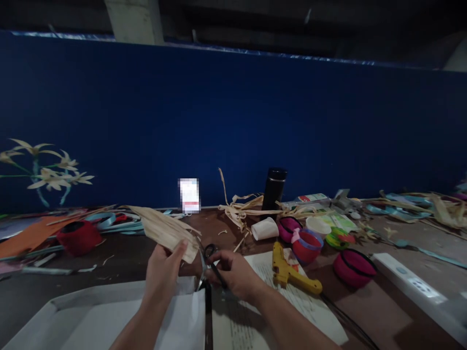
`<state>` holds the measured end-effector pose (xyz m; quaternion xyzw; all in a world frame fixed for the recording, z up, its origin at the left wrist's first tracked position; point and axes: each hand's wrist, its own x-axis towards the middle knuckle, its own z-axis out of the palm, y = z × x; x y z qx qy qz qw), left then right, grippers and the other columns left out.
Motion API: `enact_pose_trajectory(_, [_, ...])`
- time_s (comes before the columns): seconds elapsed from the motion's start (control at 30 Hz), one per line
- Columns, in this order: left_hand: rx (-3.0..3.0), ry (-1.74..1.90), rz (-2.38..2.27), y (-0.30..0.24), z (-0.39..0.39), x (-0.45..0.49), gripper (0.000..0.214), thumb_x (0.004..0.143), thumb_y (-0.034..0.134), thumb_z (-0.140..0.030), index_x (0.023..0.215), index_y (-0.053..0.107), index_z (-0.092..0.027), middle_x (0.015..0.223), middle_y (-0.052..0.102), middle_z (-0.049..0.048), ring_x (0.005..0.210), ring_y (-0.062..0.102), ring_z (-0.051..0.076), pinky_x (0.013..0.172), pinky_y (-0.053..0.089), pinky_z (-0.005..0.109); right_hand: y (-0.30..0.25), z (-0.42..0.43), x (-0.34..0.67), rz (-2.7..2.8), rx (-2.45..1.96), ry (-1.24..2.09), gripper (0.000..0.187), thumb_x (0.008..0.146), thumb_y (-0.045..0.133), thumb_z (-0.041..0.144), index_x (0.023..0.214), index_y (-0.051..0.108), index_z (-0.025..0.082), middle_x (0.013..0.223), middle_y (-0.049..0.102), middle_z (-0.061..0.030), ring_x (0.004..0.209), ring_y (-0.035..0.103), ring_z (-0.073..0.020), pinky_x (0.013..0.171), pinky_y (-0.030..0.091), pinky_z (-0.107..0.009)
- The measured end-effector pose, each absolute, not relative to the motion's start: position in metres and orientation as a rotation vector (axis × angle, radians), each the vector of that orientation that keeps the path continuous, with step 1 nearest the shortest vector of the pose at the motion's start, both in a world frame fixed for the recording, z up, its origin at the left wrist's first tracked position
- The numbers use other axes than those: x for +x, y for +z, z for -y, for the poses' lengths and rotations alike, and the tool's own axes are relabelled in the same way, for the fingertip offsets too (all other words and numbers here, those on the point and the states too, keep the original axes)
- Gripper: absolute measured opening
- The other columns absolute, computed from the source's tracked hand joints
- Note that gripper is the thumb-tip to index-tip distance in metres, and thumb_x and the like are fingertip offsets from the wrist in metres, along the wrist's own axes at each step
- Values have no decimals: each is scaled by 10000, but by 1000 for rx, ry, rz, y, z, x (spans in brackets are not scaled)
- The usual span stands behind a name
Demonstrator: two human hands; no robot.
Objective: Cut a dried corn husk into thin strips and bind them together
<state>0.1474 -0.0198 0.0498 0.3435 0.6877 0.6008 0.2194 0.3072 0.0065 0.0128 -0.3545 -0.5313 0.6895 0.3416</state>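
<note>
My left hand (162, 270) is closed on the near end of a pale dried corn husk (164, 228), which slants up and to the left over the brown table (120, 265). Just to its right, my right hand (233, 272) grips black-handled scissors (207, 262), fingers through the loops, with the blades meeting the husk's lower right edge. Both hands hover above a white tray (73, 311) and a printed paper sheet (266, 291).
A yellow glue gun (292, 272) lies on the paper to the right, its cable trailing forward. Beyond stand coloured tape rolls (306, 243), a black flask (273, 189), loose husk strips (237, 209) and a white power strip (412, 282). A red roll (78, 236) and husk flowers (47, 175) are at left.
</note>
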Motion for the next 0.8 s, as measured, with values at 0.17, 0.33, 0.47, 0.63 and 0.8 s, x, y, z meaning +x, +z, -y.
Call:
enact_pose_trajectory(0.17, [967, 1505, -1995, 55, 24, 148, 385, 636, 650, -446, 894, 637, -161, 801, 696, 66, 757, 638, 242, 624, 480, 295, 22, -3, 306, 1326, -937, 1804, 443, 496, 784, 363, 814, 568, 142, 468, 519, 68, 415, 456, -74, 411, 303, -181])
enact_pose_trajectory(0.33, [959, 1554, -1947, 57, 23, 149, 370, 641, 649, -416, 906, 644, -157, 815, 707, 67, 772, 645, 240, 642, 489, 289, 22, -3, 306, 1310, -898, 1821, 445, 481, 797, 348, 801, 567, 142, 450, 508, 75, 396, 432, -65, 407, 305, -181])
enact_pose_trajectory(0.47, [960, 1581, -1903, 54, 22, 148, 394, 649, 645, -422, 935, 632, -151, 859, 704, 75, 797, 646, 240, 678, 489, 301, 20, -4, 307, 1308, -859, 1828, 417, 488, 797, 322, 793, 576, 142, 442, 500, 77, 393, 411, -57, 400, 287, -176])
enact_pose_trajectory(0.63, [991, 1558, -1896, 51, 22, 145, 406, 656, 632, -438, 944, 631, -151, 816, 705, 61, 746, 648, 236, 624, 485, 292, 21, -4, 307, 1333, -827, 1833, 425, 484, 800, 319, 802, 597, 123, 467, 504, 64, 409, 401, -54, 418, 291, -183])
enact_pose_trajectory(0.8, [1006, 1554, -1933, 49, 21, 142, 431, 652, 626, -473, 934, 638, -149, 804, 703, 64, 751, 647, 243, 609, 474, 289, 21, -3, 308, 1419, -916, 1781, 422, 508, 784, 347, 829, 615, 132, 469, 509, 61, 414, 401, -54, 413, 269, -178])
